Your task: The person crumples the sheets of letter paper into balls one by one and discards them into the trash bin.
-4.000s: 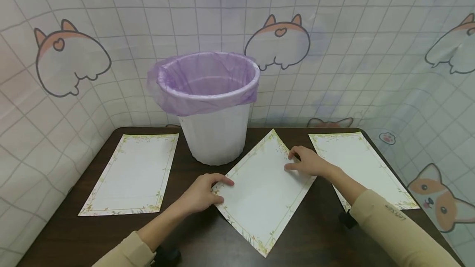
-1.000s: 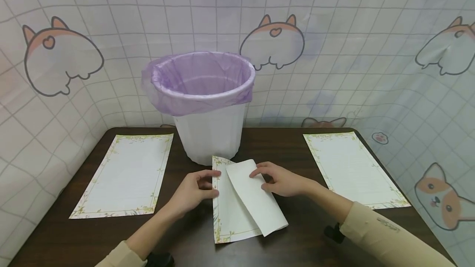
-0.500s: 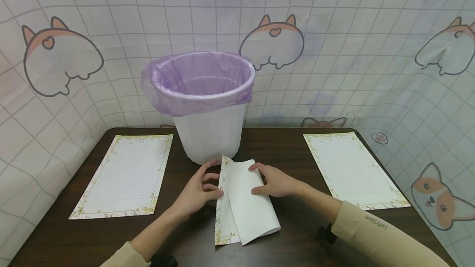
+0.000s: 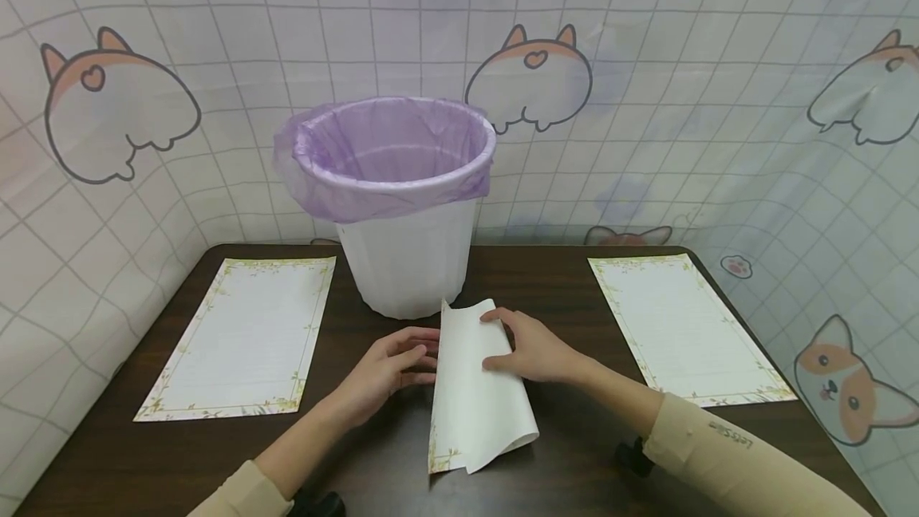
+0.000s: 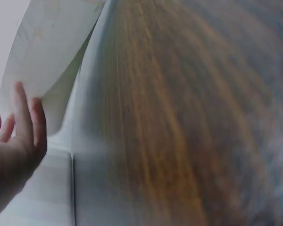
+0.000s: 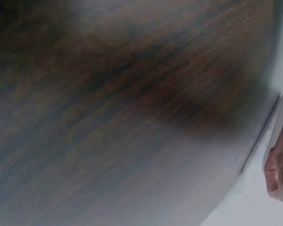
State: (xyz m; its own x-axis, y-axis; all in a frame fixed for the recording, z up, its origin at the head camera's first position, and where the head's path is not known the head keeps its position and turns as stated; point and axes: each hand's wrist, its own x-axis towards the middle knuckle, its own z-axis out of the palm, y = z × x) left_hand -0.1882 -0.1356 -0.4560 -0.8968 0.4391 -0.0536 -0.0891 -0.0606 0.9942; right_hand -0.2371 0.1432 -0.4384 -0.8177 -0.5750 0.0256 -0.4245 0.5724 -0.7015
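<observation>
A sheet of paper (image 4: 477, 389) with a floral border stands partly folded over on the dark table, its plain white side showing. My right hand (image 4: 534, 348) holds its folded right side, thumb in front and fingers at the top edge. Beside the sheet's left edge is my left hand (image 4: 391, 369), fingers extended with their tips at or behind the paper. In the left wrist view the left fingers (image 5: 24, 117) reach straight up against the sheet (image 5: 47, 52). Only part of the right hand (image 6: 280, 169) shows at the right wrist view's edge.
A white bin (image 4: 412, 262) with a purple liner (image 4: 391, 206) stands at the table's back, just behind the folded sheet. One flat bordered sheet (image 4: 240, 341) lies at left, another (image 4: 689, 325) at right. A patterned curtain (image 4: 646, 102) surrounds the table (image 4: 538, 278).
The sheet, flat four seconds ago, is folded over; its left part has swung up and rightward over the last second. My left fingers have gone from its left border to its edge.
</observation>
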